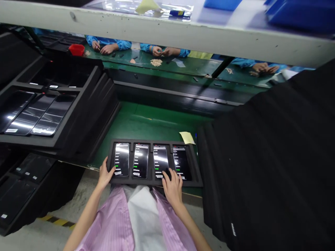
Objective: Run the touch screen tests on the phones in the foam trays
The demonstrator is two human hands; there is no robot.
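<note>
A black foam tray lies on the green bench in front of me, with several smartphones in a row of slots. Their screens are lit with lines of text and a green entry. My left hand grips the tray's left end, its thumb over the rim beside the leftmost phone. Spread fingers of my right hand rest over the lower ends of the third phone and the rightmost phone. The second phone lies uncovered between my hands.
Stacked black trays with dark-screened phones rise at left. A tall black foam stack borders the right. A yellow note touches the tray's far corner. Beyond a shelf beam, blue-sleeved people handle small parts near a red bin.
</note>
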